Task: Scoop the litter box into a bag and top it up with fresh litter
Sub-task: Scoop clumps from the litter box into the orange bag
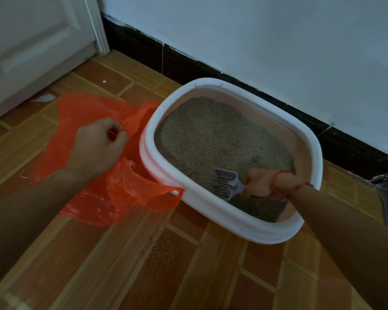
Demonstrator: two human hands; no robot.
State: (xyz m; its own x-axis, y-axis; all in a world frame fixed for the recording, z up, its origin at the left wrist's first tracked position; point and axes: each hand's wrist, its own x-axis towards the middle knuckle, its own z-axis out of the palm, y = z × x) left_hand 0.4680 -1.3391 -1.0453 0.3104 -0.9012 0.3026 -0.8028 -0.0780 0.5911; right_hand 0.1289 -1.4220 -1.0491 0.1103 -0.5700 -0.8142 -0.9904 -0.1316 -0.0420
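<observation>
The litter box (211,211) sits on the floor close beside the wall, its long axis running from upper left to lower right in the view, roughly along the skirting. It is a rounded oblong tub of smooth plastic, with a thick white rolled rim and pale pinkish inner walls. Inside lies a bed of fine, grainy grey-brown litter (211,135), fairly level at the far end and disturbed at the near end.

A grey plastic scoop (227,185) rests in the near end of the box, its slotted head pointing left and slightly away, its handle running back to the right. The right hand (262,182) grips that handle with fingers curled round it; a red string bracelet (276,184) circles the wrist.

Just left of the box, touching its side, lies a thin, crinkled, translucent orange bag (87,110), spread loosely on the floor with one handle loop against the rim. The left hand (99,146) pinches the bag's edge in curled fingers.

The floor (188,276) is brown tile in a plank pattern, with scattered grains (164,247) in front of the box. Behind run a dark skirting (188,63), a pale wall (278,41) and a white panelled door (31,41).
</observation>
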